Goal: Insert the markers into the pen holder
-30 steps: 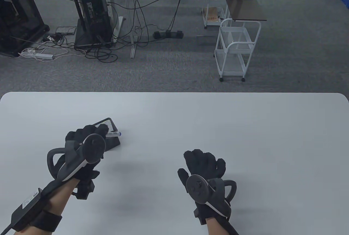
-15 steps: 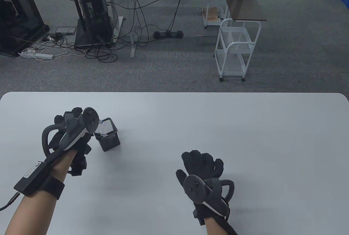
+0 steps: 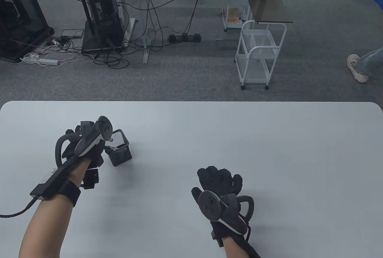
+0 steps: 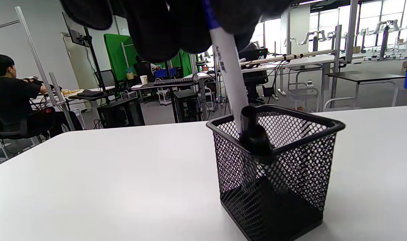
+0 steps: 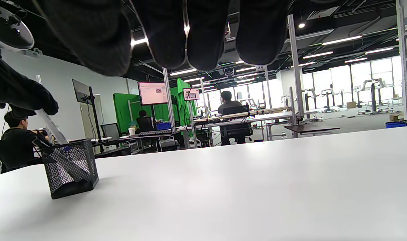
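Both hands, left hand [image 3: 74, 150] and right hand [image 3: 220, 180], wear black fabric sensor gloves, each with a dark grey, white-trimmed ring-shaped tracker [image 3: 89, 141] strapped on its back. The bare left forearm [image 3: 45, 228] carries a black wrist strap [image 3: 70, 193], a black labelled box [image 3: 48, 181] and a braided black cable [image 3: 15, 213].

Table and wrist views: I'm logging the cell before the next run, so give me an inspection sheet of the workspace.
Surface: white table, bare where visible.
Job's things: black mesh pen holder upright; white marker angled into it, a black marker leaning inside.
Clutter: nothing seen.
Grippers: left hand grips the white marker's top; right hand rests apart, holding nothing.
Cables: one cable trails from the left wrist unit; floor cables lie beyond the table.
Surroundings: white cart, desks, seated people, a passer-by's foot.
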`<action>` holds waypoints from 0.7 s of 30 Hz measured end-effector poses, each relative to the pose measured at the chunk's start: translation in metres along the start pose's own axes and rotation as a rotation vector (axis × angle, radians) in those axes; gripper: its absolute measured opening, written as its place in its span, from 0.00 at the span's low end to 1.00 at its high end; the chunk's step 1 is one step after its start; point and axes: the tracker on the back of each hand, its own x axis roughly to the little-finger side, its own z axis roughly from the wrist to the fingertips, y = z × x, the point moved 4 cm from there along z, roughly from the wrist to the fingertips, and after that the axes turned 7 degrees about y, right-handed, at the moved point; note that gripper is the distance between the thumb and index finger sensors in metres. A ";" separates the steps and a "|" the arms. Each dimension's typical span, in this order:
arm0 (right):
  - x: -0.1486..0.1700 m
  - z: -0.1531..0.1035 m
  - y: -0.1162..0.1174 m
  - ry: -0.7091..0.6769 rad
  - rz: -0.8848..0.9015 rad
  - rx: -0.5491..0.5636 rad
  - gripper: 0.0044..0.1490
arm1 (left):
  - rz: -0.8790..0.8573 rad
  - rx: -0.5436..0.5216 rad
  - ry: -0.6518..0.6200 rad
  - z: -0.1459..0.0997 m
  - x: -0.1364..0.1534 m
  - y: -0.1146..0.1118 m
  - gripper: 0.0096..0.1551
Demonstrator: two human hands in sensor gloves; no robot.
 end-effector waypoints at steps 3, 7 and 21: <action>0.001 0.001 0.001 0.002 0.000 -0.004 0.41 | -0.009 0.024 -0.004 0.003 -0.002 -0.006 0.24; 0.001 0.001 0.001 0.006 -0.003 -0.005 0.41 | -0.009 0.044 -0.005 0.007 -0.006 -0.013 0.24; -0.001 0.002 0.005 -0.003 -0.008 -0.017 0.41 | -0.021 0.073 -0.021 0.008 -0.023 -0.014 0.23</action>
